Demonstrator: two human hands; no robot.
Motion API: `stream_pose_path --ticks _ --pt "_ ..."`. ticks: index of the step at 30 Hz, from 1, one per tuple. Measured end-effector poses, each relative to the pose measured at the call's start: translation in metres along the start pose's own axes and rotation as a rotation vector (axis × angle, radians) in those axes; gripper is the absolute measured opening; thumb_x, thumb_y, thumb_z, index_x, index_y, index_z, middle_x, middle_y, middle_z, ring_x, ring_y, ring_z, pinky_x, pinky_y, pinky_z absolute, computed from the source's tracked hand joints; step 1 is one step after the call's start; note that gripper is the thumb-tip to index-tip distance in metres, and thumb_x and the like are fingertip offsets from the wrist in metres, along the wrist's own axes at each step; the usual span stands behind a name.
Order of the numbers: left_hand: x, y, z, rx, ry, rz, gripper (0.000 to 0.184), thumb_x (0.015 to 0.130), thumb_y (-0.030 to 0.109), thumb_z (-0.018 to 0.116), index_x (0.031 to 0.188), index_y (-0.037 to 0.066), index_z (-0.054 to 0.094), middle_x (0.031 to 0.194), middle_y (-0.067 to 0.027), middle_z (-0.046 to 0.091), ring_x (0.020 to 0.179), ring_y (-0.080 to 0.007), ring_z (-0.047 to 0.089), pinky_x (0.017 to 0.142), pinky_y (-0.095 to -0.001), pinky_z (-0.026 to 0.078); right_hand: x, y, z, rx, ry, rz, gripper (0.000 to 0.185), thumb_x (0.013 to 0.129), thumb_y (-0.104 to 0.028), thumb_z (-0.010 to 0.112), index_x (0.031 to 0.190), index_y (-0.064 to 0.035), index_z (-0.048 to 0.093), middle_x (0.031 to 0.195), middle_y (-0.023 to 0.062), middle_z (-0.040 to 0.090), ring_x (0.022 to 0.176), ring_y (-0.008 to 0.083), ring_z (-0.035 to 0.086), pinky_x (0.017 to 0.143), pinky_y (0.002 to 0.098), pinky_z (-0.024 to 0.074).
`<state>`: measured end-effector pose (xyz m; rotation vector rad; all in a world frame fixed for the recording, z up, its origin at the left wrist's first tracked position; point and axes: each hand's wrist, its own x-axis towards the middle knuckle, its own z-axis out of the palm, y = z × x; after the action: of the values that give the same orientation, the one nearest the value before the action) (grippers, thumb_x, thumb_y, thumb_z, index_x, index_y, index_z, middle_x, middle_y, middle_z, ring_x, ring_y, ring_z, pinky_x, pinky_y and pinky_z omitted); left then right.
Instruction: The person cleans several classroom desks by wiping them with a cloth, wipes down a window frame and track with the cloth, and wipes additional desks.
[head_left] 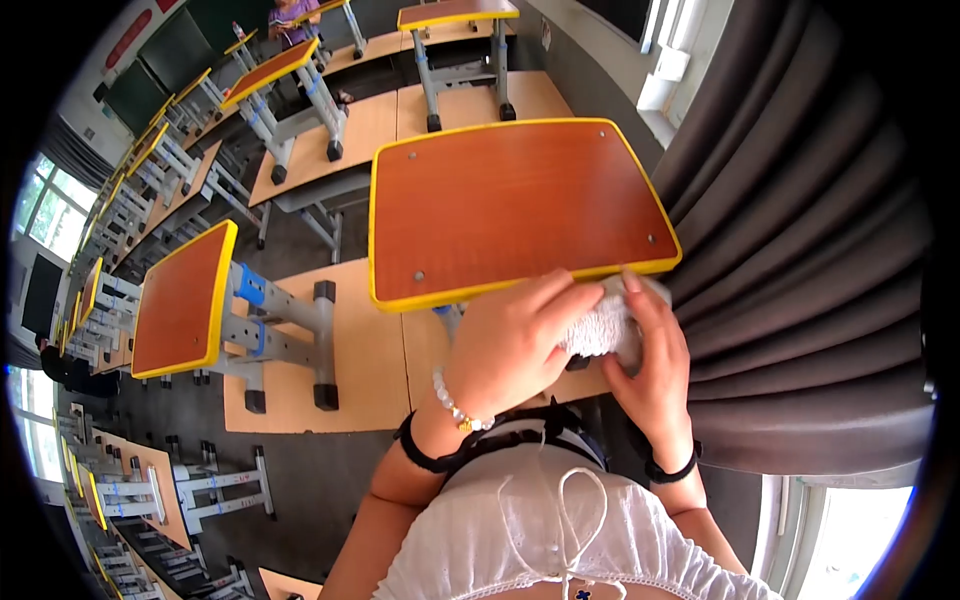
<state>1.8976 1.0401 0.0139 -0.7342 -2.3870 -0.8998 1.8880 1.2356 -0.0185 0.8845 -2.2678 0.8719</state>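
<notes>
A white and greyish cloth [603,328] is bunched between my two hands at the near edge of a stool seat. My left hand [518,332] has its fingers closed on the left side of the cloth. From the right, my right hand [648,350] grips it with thumb and fingers curved round it. The stool seat [515,205] is reddish-brown with a yellow rim and a screw near each corner. Its near rim lies just beyond my fingers; whether the cloth touches it I cannot tell.
Another stool [188,298] stands on the wooden desk [365,375] to the left. More stools on desks fill rows ahead and left. A dark curtain [800,270] hangs close on my right. A person in purple [292,18] is at the far end.
</notes>
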Motion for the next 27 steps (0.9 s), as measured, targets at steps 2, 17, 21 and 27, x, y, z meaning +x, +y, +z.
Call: stream_pose_path --ticks 2,17,21,27 --pt "0.0 0.001 -0.005 0.089 -0.028 -0.04 0.038 0.07 0.001 0.065 0.107 0.008 0.064 0.093 -0.0054 0.06 0.08 -0.0246 0.063 0.072 -0.038 0.051 0.003 -0.012 0.0 0.2 0.071 0.278 0.082 0.06 0.01 0.064 0.139 -0.0038 0.042 0.114 0.0183 0.065 0.106 0.0346 0.063 0.09 0.0379 0.0505" --pt "-0.045 -0.045 -0.051 0.341 -0.098 -0.136 0.033 0.078 0.019 0.074 0.109 0.013 0.069 0.128 -0.0033 0.058 0.122 -0.0245 0.052 0.111 -0.0626 0.021 0.044 -0.017 0.036 -0.057 -0.332 -0.058 0.071 0.071 -0.032 0.078 0.135 -0.0117 0.053 0.135 0.0122 0.054 0.126 0.0311 0.05 0.105 0.0529 0.0381" --pt "-0.036 -0.048 -0.059 0.356 0.177 -0.137 0.034 0.086 0.026 0.069 0.118 0.014 0.066 0.131 -0.0057 0.058 0.121 -0.0238 0.054 0.112 -0.0553 0.026 0.066 -0.012 0.033 0.014 -0.292 0.028 0.061 0.08 -0.045 0.07 0.122 -0.0011 0.06 0.129 0.0181 0.058 0.12 0.0376 0.054 0.102 0.0516 0.0395" --pt "-0.045 -0.087 -0.062 -0.862 0.361 -0.304 0.062 0.103 0.046 0.028 0.13 -0.006 0.049 0.125 -0.0231 0.06 0.118 -0.029 0.057 0.104 -0.0402 0.039 0.09 -0.012 0.099 -0.198 -0.311 -0.13 0.069 0.086 -0.051 0.061 0.132 -0.0009 0.053 0.14 0.0182 0.049 0.131 0.034 0.045 0.109 0.0495 0.0336"
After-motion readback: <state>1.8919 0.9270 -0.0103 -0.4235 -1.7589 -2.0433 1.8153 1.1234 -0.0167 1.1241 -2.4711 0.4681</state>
